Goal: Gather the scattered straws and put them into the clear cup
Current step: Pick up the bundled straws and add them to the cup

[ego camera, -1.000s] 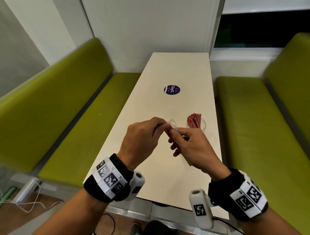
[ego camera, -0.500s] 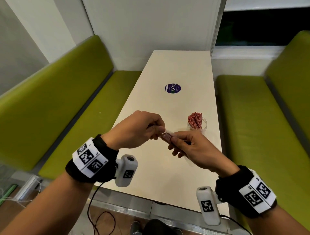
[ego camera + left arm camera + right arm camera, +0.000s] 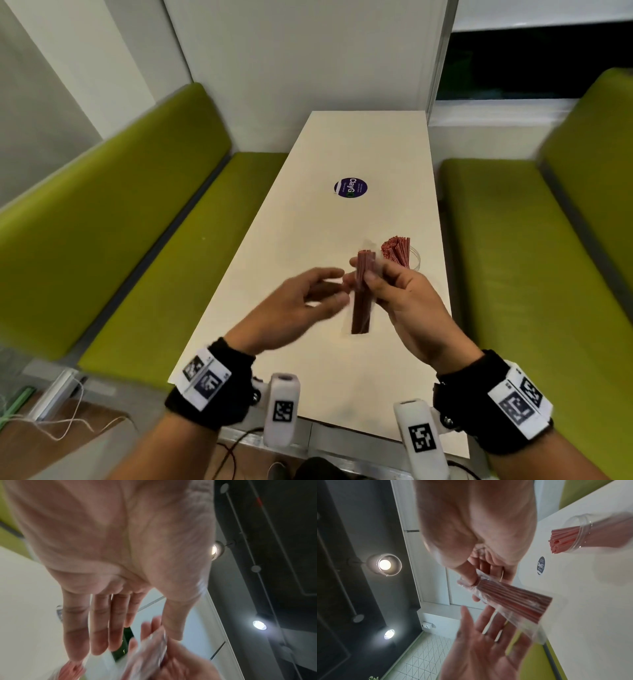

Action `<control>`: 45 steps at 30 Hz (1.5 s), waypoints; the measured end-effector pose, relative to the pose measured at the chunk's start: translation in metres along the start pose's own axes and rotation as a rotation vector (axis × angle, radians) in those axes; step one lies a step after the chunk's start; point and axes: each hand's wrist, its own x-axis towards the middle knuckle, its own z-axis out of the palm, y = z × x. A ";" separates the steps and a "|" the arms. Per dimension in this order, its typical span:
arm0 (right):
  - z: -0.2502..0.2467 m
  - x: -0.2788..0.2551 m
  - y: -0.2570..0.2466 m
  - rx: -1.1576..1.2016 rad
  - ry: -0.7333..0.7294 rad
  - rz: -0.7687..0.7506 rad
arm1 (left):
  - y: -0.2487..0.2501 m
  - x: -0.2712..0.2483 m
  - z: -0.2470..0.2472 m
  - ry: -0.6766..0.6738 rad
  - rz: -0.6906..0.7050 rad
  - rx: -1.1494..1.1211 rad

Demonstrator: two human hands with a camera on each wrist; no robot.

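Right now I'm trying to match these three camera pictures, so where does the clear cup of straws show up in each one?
Head: the clear cup stands on the table, right of centre, just beyond the right hand.
Left wrist: only a curved clear edge shows at the left past the fingers; I cannot tell whether it is the cup.
Right wrist: upper right, straws poking out.
Shared landmark: the bagged straw bundle that the right hand grips.
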 end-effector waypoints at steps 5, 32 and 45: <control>0.004 0.000 -0.009 -0.051 0.036 0.012 | -0.015 0.006 0.048 -0.016 0.006 -0.050; -0.024 0.029 0.032 -0.696 -0.057 0.089 | 0.029 0.076 0.001 -0.024 0.217 0.586; -0.086 0.035 0.066 -0.511 0.288 0.194 | 0.063 0.182 -0.020 -0.033 0.222 0.638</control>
